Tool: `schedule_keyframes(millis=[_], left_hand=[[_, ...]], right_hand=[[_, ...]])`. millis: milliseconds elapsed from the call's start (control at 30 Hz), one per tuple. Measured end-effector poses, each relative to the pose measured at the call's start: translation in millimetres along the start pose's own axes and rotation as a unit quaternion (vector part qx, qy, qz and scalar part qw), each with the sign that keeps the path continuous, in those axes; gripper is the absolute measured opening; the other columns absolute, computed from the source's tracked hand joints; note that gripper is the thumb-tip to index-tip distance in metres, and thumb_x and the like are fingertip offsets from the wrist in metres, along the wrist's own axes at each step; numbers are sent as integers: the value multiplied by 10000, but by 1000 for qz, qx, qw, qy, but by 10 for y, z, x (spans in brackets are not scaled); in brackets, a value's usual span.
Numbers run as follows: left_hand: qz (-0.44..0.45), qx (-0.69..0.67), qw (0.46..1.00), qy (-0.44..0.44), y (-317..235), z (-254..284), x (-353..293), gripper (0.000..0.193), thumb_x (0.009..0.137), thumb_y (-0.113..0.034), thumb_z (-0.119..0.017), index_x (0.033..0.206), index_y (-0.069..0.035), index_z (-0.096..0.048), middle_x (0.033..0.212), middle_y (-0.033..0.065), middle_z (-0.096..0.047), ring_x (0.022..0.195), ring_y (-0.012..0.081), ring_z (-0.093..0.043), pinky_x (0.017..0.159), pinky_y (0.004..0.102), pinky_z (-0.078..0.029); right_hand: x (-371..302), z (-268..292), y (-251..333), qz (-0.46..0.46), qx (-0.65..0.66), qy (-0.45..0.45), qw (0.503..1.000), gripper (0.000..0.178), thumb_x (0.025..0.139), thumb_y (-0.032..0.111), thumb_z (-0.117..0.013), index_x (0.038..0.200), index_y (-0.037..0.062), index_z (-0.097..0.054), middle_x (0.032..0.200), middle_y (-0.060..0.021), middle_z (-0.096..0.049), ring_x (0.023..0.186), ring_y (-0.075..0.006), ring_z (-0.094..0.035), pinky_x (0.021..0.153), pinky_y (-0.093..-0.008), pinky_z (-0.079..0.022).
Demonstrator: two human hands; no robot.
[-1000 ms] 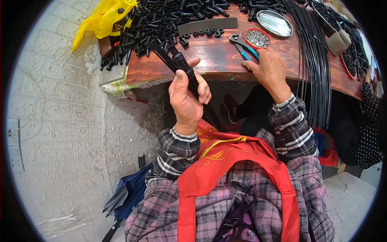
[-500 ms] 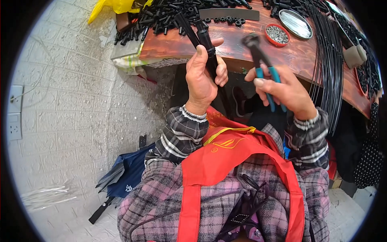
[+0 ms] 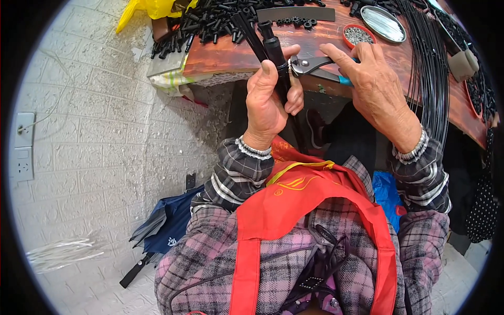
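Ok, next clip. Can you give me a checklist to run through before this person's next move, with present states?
1. Left hand gripping the black bundle: ok, thumb and fingers around it.
2. Right hand on the pliers: ok, held by the handles.
3. Pliers' head at the bundle: ok, right up against its side.
4. Jaws fully closed: cannot tell, too small.
5. Left fingers well clear of the pliers' head: not ok, they lie close by.
6. Red bowl upright on the table: ok.

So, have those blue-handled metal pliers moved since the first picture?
Yes. The blue-handled metal pliers have moved left, farther from the round red bowl, and are now beside the person's left hand.
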State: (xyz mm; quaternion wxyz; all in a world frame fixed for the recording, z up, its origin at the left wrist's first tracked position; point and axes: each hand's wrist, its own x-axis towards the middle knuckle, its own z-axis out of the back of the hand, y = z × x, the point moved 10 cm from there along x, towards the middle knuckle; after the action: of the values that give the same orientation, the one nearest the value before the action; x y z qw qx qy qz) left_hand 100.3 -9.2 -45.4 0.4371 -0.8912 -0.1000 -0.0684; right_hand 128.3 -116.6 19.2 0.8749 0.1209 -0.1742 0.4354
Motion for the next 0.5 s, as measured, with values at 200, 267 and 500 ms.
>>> schedule_keyframes(millis=[200,267,500], left_hand=[[7,5,1000,9,22,-53,0,530,882,-444,-351,1178,-9,-412,525,35,-402,404,84,-330,379,221,-291],[9,6,1000,9,30,-54,1,530,882,-443,-352,1177,-8,-412,525,35,-403,404,83,-331,379,220,-292],[7,16,1000,10,30,-57,4,517,888,-427,-350,1179,-3,-412,535,36,-411,407,80,-334,380,218,-293]], right_hand=[[-2,73,-33,23,-42,-52,997,581,694,15,-571,1230,180,-416,862,-109,-449,810,-256,-453,702,-343,-417],[3,113,-5,44,-81,-78,993,600,667,101,-632,1225,183,-424,849,-101,-452,815,-248,-455,696,-328,-424],[34,239,53,77,-149,-114,979,620,632,227,-672,1209,209,-447,783,-71,-446,757,-215,-464,629,-311,-428]])
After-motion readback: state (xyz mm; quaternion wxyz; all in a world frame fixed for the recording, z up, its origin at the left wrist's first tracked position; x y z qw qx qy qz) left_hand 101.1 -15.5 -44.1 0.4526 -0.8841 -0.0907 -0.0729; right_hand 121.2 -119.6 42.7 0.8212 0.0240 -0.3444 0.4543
